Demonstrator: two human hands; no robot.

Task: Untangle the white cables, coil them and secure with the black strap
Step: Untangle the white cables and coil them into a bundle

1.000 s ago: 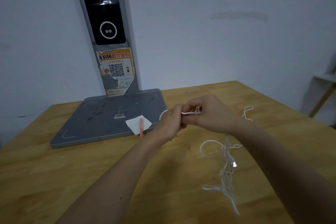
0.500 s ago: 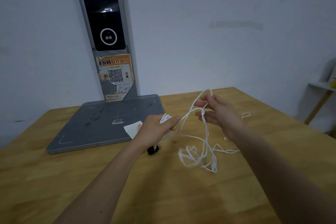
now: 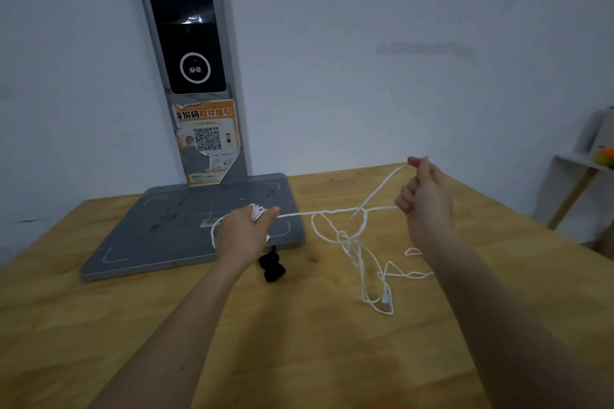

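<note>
My left hand [image 3: 244, 232] is closed on a small bundle of white cable loops held above the grey base. From it a white cable [image 3: 332, 212] runs taut to the right toward my right hand [image 3: 425, 196], which is raised and pinches a cable strand between thumb and fingers. Between the hands a tangled knot of white cables [image 3: 347, 237] hangs, and loose loops with a connector [image 3: 385, 301] trail onto the wooden table. The black strap [image 3: 271, 266] lies on the table just below my left wrist, at the base's front edge.
A grey flat base [image 3: 139, 232] with an upright scanner column [image 3: 191, 60] and an orange QR sticker stands at the back left. The wooden table [image 3: 299, 342] ends at the right near a white side shelf [image 3: 584, 166]. A white wall is behind.
My hands have moved apart: the right one rose and went right, pulling the cable taut. The tangle has stretched out and the black strap now shows on the table.
</note>
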